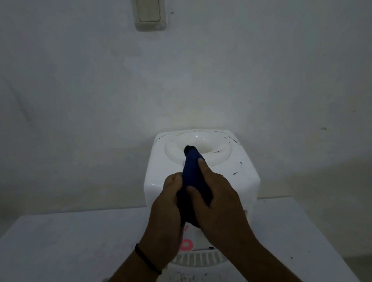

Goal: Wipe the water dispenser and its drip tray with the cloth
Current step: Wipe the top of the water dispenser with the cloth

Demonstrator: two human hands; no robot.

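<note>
A white tabletop water dispenser (237,181) stands on a white table (55,251), its back against a pale wall (65,94). Its top has a round, funnel-shaped bottle well (205,142), and thin dark streaks and specks mark the top surface around that well and toward the right edge.

Both hands are raised in front of the dispenser and hold a dark blue cloth (194,173) between them. The cloth is bunched into a long roll that runs from the palms up to a narrow tip, and in this view the tip overlaps the near side of the bottle well; whether it touches the plastic cannot be told. The left hand (168,211) grips the lower left side of the roll with its fingers curled into the fabric. The right hand (216,203) wraps the roll from the right, with the index finger stretched along the cloth toward its tip and the thumb pressed on the front of the fabric. A thin black band (146,258) circles the left wrist.

Below the hands, the slotted white drip tray (198,259) juts from the front of the dispenser, with a pink ring-shaped mark (186,245) on the panel just above it. Dark specks are scattered on the table in front of the tray. A beige wall switch (148,9) is mounted high on the wall above the dispenser
</note>
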